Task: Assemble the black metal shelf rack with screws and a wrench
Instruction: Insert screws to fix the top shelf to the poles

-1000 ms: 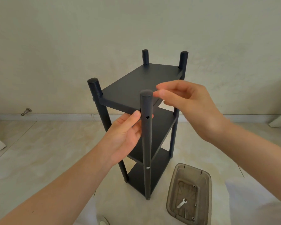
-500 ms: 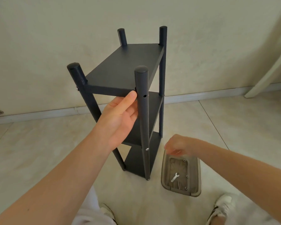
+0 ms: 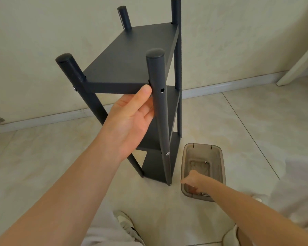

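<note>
Black shelf rack stands upright on tiled floor. Left hand grips its near post below the top shelf, thumb on the shelf edge. Right hand is inside brown plastic bin just beside the rack; its fingers are hidden, so its grip cannot be told.

The rack is stood upright on the floor. It is built of black metal, with three flat shelves fixed between four round posts. One silver screw is seen at the top shelf's left front corner, and another low on the near post. That post's upper hole is left unfilled.
</note>
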A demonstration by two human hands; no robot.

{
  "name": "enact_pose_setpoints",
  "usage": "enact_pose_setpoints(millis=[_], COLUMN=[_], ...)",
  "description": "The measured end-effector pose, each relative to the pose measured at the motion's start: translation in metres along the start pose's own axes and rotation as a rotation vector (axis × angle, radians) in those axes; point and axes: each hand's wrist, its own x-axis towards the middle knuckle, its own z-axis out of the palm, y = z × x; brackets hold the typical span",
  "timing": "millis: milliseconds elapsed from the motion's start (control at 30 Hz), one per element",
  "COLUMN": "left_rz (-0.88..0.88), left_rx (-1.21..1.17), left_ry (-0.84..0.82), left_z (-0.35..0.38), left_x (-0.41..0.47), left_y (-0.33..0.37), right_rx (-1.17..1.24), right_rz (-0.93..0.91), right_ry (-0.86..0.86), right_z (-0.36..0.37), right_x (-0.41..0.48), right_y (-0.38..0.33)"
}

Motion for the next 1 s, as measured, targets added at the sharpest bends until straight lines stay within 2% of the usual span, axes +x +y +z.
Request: enact_pose_setpoints(millis=[100,167,233,333,433,533,700,1000], left_rz=[0.007,0.013,0.015,0.025,0.030,0.029,0.021,0.039], left_rx=[0.015,0.022,0.022,0.028,0.043,0.042,0.050,0.029], left_ry=[-0.003,-0.009,-0.008,-0.020,-0.031,-0.030,-0.034,-0.065], left_z=[0.002,0.003,0.004,0.004,0.004,0.003,0.004,0.002], left_x=[-0.001,-0.001,-0.001,-0.002,-0.001,-0.001,-0.002,0.001], left_y=[0.000,0.000,0.000,0.000,0.000,0.000,0.000,-0.001], right_rx=[0.122,0.127,0.057,-0.186,-0.377,-0.464,-0.549,-0.663], right_rz=[0.054,0.046,0.015,-0.010,-0.032,-0.051,-0.070,-0.138], right_ry=[-0.198,-0.257,-0.181,-0.031,-0.035,-0.057,-0.106,-0.049], right_z=[-0.007,-0.010,-0.011,-0.010,-0.004,0.006,0.015,0.012], right_x=[0.002,0.004,0.008,0.015,0.019,0.024,0.031,0.041], right_y=[0.011,0.017,0.021,0.030,0.040,0.048,0.055,0.058])
